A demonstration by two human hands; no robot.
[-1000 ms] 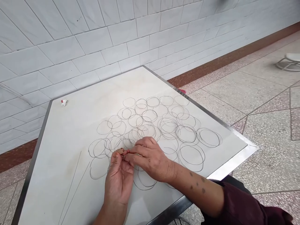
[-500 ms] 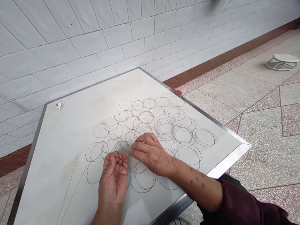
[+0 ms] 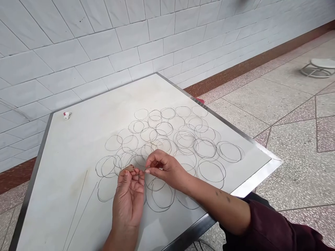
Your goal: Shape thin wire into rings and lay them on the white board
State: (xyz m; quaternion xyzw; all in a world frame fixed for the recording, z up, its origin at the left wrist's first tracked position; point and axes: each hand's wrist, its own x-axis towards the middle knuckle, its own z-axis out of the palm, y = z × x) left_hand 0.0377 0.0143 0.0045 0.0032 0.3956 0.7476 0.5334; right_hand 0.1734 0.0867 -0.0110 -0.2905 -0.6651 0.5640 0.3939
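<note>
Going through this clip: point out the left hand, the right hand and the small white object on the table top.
Left hand [image 3: 128, 202]: head view, middle of the palm.
Right hand [image 3: 167, 170]: head view, back of the hand.
White object [image 3: 67, 115]: head view, middle of its body.

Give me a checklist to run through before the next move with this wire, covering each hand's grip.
1. Right hand grip on the thin wire: ok, thumb and forefinger are pinched together at it.
2. Left hand grip on the wire: cannot tell, the curled fingers hide it.
3. Tan wrap at the left fingertips: ok, in place.
4. Wire rings under both hands: not ok, they overlap right beneath the work.
5. Two straight wires: ok, they lie off to the left, apart from both hands.
</note>
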